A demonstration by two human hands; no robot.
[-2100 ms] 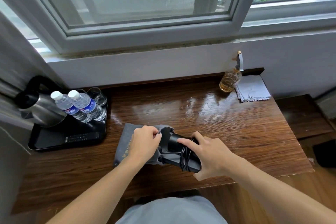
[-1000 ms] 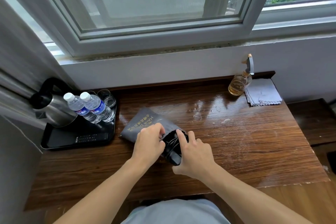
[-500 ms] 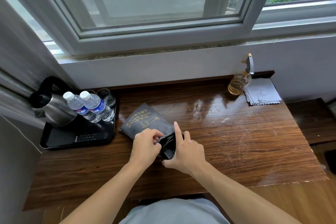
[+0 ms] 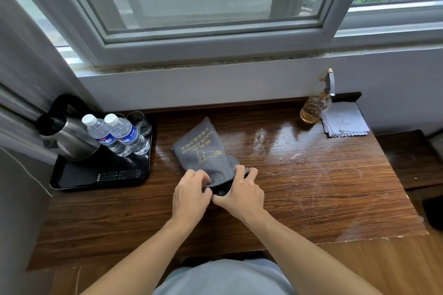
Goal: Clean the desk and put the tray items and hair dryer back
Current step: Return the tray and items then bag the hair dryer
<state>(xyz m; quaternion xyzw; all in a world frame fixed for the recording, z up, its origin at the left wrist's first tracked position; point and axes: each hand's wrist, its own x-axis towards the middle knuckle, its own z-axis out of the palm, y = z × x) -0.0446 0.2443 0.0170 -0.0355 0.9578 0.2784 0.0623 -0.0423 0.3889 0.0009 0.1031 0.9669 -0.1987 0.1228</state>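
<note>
A grey hair dryer bag (image 4: 203, 151) with yellow print lies in the middle of the wooden desk (image 4: 311, 187). The black hair dryer (image 4: 221, 189) is almost wholly inside it; only a dark end shows at the bag's near opening. My left hand (image 4: 190, 195) grips the left side of that opening and my right hand (image 4: 242, 189) grips the right side. At the left, the black tray (image 4: 72, 182) carries a steel kettle (image 4: 64, 136), two water bottles (image 4: 119, 136), glasses (image 4: 140, 123) and a remote (image 4: 118, 175).
A glass spray bottle (image 4: 315, 108) with amber liquid stands at the desk's back right beside a folded white cloth (image 4: 344, 121). Wet streaks shine on the desk's right half. A curtain hangs at the left, the window sill behind.
The hair dryer has gone from mostly exposed to nearly all inside the bag. The bag now lies flat, stretched away from me, and both hands hold its opening.
</note>
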